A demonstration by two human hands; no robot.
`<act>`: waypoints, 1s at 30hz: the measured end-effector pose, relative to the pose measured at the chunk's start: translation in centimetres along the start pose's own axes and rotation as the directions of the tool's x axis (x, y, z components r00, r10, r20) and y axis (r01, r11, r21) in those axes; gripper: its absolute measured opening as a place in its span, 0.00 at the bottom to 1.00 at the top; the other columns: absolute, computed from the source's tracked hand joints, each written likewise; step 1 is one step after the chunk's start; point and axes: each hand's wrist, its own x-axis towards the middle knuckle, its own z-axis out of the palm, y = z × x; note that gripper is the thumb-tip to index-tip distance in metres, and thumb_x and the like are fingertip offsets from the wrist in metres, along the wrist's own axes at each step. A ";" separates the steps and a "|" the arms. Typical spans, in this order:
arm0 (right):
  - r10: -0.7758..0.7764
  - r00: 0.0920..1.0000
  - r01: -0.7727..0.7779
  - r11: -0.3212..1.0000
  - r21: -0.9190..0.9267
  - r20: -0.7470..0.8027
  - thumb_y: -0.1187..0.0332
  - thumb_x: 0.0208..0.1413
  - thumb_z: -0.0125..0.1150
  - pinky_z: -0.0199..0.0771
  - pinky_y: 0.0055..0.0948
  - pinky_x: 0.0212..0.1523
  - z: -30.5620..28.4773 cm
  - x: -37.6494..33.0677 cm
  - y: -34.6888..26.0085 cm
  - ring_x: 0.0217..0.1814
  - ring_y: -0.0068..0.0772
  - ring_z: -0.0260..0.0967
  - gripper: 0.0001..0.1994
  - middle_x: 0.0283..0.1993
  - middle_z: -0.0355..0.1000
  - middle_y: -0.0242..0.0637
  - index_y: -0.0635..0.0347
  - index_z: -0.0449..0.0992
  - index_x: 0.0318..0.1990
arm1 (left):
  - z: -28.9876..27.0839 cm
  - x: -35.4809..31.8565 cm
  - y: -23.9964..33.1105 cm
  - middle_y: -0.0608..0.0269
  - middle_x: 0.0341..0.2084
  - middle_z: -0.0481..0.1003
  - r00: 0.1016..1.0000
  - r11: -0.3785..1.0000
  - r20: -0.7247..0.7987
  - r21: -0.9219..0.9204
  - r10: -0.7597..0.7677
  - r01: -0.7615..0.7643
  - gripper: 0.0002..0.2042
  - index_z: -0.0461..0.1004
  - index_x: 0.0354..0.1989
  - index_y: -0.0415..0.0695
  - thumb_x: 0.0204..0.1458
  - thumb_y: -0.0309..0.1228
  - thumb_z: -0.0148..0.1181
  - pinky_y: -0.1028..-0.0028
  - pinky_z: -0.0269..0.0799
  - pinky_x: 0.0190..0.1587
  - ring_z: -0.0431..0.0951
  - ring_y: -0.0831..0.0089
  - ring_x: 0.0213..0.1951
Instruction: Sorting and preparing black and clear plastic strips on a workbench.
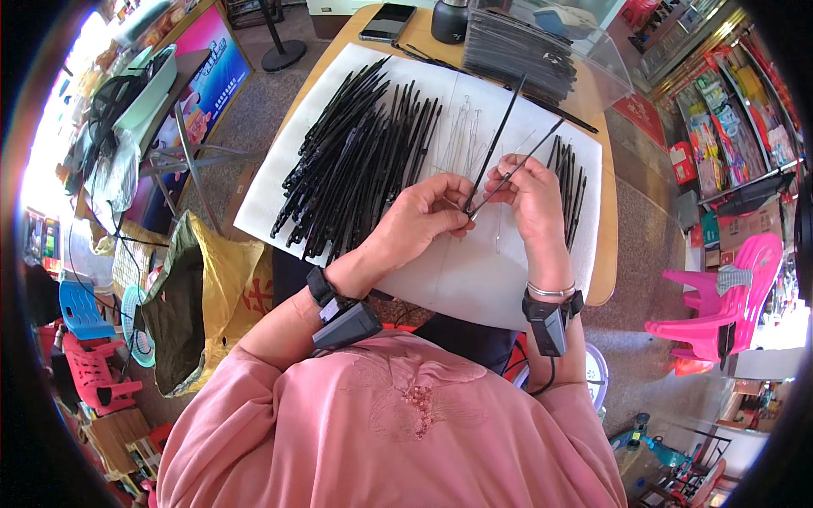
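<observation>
On the white sheet (474,271) covering the bench, left hand (421,216) and right hand (529,190) fingers pinch closed on two thin black rods (500,157), apparently joined by fine wire, which could slip or bend.

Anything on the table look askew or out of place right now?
Nothing stands out. The big pile of black strips fans loosely on the white sheet, a smaller batch lies right. Both hands hold two strips crossed.
</observation>
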 end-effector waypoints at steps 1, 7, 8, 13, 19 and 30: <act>-0.001 1.000 0.001 1.000 0.001 -0.001 0.74 0.53 0.52 0.77 0.30 0.29 0.0 -0.1 0.0 0.28 0.32 0.73 0.05 0.31 0.73 0.41 0.67 0.71 0.35 | 0.1 0.0 0.2 0.64 0.34 0.72 1.000 0.999 0.005 0.031 -0.008 0.008 0.13 0.67 0.46 0.36 0.51 0.16 0.54 0.79 0.73 0.39 0.77 0.75 0.36; 0.015 1.000 -0.014 0.994 -0.110 0.005 0.70 0.55 0.55 0.75 0.29 0.30 0.1 -0.4 -0.3 0.27 0.28 0.71 0.06 0.29 0.71 0.37 0.65 0.71 0.35 | 0.7 -0.5 0.6 0.66 0.30 0.71 0.999 0.991 0.047 0.129 0.015 -0.021 0.11 0.67 0.43 0.37 0.51 0.18 0.54 0.80 0.71 0.37 0.75 0.79 0.33; -0.001 1.000 0.001 0.998 -0.068 -0.001 0.71 0.55 0.54 0.75 0.29 0.30 0.2 -0.3 -0.3 0.27 0.28 0.71 0.06 0.29 0.71 0.37 0.65 0.71 0.35 | 0.7 -0.4 0.8 0.67 0.29 0.71 0.999 0.994 0.037 0.106 -0.001 -0.003 0.08 0.67 0.40 0.37 0.52 0.19 0.54 0.80 0.71 0.37 0.75 0.79 0.33; -0.123 0.989 0.115 0.989 0.094 0.087 0.75 0.54 0.52 0.74 0.29 0.34 0.5 -0.7 -1.0 0.31 0.28 0.71 0.07 0.34 0.71 0.39 0.63 0.69 0.41 | 0.8 0.3 1.0 0.69 0.22 0.67 0.997 0.997 -0.074 0.066 -0.024 0.029 0.06 0.64 0.28 0.40 0.53 0.22 0.56 0.79 0.70 0.29 0.74 0.79 0.26; -0.239 0.939 0.221 0.970 0.099 0.246 0.74 0.54 0.51 0.71 0.22 0.35 1.5 -1.8 -2.3 0.34 0.27 0.70 0.07 0.35 0.70 0.37 0.63 0.68 0.41 | 0.8 0.4 1.5 0.67 0.21 0.70 0.947 0.990 -0.321 0.141 0.030 0.017 0.07 0.65 0.28 0.39 0.51 0.25 0.57 0.80 0.67 0.26 0.72 0.80 0.24; -0.117 0.922 0.107 0.993 0.047 0.368 0.72 0.55 0.54 0.74 0.24 0.30 0.8 -1.8 -1.8 0.30 0.23 0.69 0.07 0.31 0.68 0.32 0.62 0.69 0.40 | 1.1 1.0 2.1 0.74 0.22 0.69 0.974 0.948 -0.214 0.318 0.076 -0.004 0.06 0.74 0.35 0.38 0.54 0.27 0.57 0.83 0.59 0.25 0.63 0.87 0.24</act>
